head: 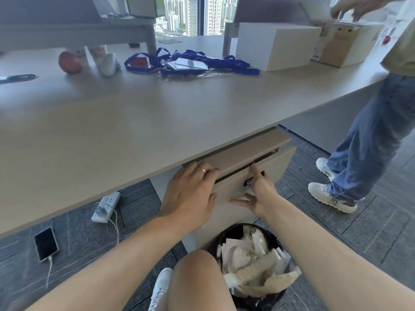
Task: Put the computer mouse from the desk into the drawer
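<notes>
The white computer mouse (pixel 109 63) lies at the far left of the desk (pixel 139 122), well away from both hands. Under the desk's front edge stands a beige drawer unit; its top drawer front (pixel 235 189) carries a small lock, with a thin dark slit along its upper edge. My left hand (pixel 190 191) lies flat on the unit's left corner, fingertips reaching that slit. My right hand (pixel 256 194) is spread against the drawer front beside the lock, index finger pointing up to the slit. Neither hand holds anything.
On the desk lie blue lanyards with badges (pixel 190 63), a red apple (pixel 69 62) and cardboard boxes (pixel 276 44). Another person (pixel 368 135) stands at the right. A full waste bin (pixel 253 261) stands below the drawer, beside my knee. A power strip (pixel 105 206) and a charging phone (pixel 46 243) lie on the floor.
</notes>
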